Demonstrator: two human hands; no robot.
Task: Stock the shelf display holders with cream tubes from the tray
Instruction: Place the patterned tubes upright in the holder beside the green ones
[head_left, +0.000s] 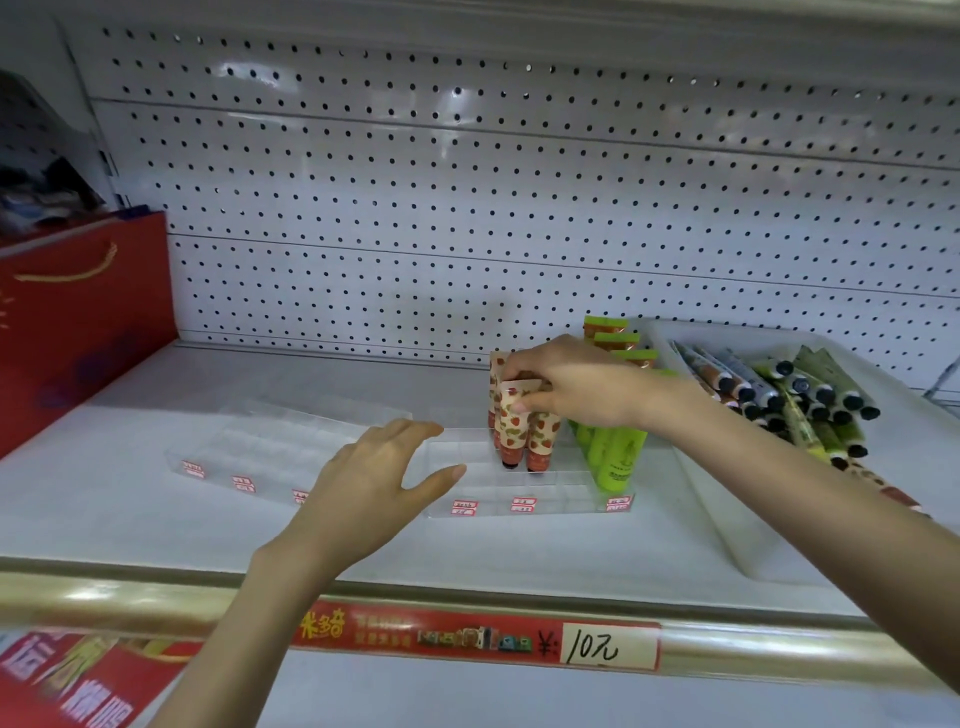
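Observation:
A clear display holder (524, 506) sits mid-shelf with green tubes (615, 457) in its right column and strawberry-print tubes (540, 441) beside them, caps down. My right hand (566, 387) pinches the top of a strawberry tube (511, 431) standing in the holder. My left hand (379, 478) rests with straight fingers against the holder's left edge. A second clear holder (244, 457) lies empty to the left. The white tray (737, 519) at the right holds several mixed tubes (795, 395).
A red gift bag (78, 322) stands at the shelf's left end. White pegboard (519, 208) backs the shelf. The front rail carries a red price strip (478, 636) marked 10.

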